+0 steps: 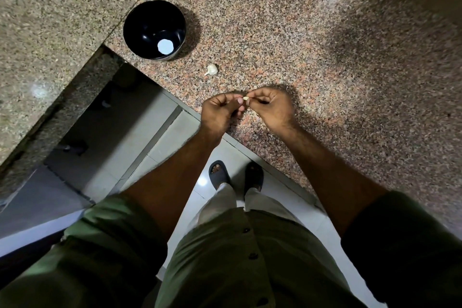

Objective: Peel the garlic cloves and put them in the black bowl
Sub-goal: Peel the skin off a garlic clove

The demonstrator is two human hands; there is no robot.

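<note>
Peeling a garlic clove (246, 99) over the worktop (325, 57) edge.
Both hands, left (221, 112) and right (271, 107), pinch it; black bowl (154, 30) well apart, another clove (212, 69) between. A slip could drop it to the floor.

Garlic clove (246, 98): small, pale, pinched between both hands' fingertips.
Garlic bulb (211, 69): white, lying near the bowl.
Black bowl (154, 30): round, upright.

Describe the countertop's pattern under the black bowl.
Speckled granite countertop, pinkish-brown with black flecks; head view shows it, around the black bowl.
</note>
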